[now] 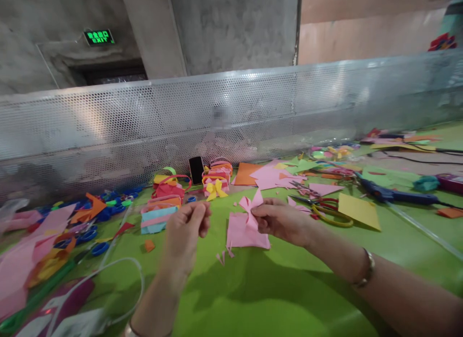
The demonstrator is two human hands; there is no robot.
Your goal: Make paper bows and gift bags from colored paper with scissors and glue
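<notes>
The right hand [280,221] has a pink bow [249,208] pinched between thumb and fingertips, its loops spread out toward the left hand [188,220]. The left hand is drawn nearly closed, thumb laid against the curled forefinger; whether it pinches something small I cannot tell. The 2 hands are apart, and between them, just below the bow, a pink square [249,236] lies on the green table [224,303]; whether bow and square touch is unclear. A few thin pink scraps [222,259] lie on the near side of the square, between the wrists. Just beyond the left hand is a blue bag [153,223] with a pink band, and past the gap between the hands sits a yellow bow [217,189], with a black phone [196,170] standing behind it, farther from the hands. Beyond the right hand are orange paper [245,174] and pink sheets [269,177]. To its right lie scissors with yellow handles [334,223], yellow paper [360,211] and, farther out, a blue glue gun [398,196]. Left of the left forearm a white cord [140,272] loops over the table. The right wrist wears a bracelet [369,267].
</notes>
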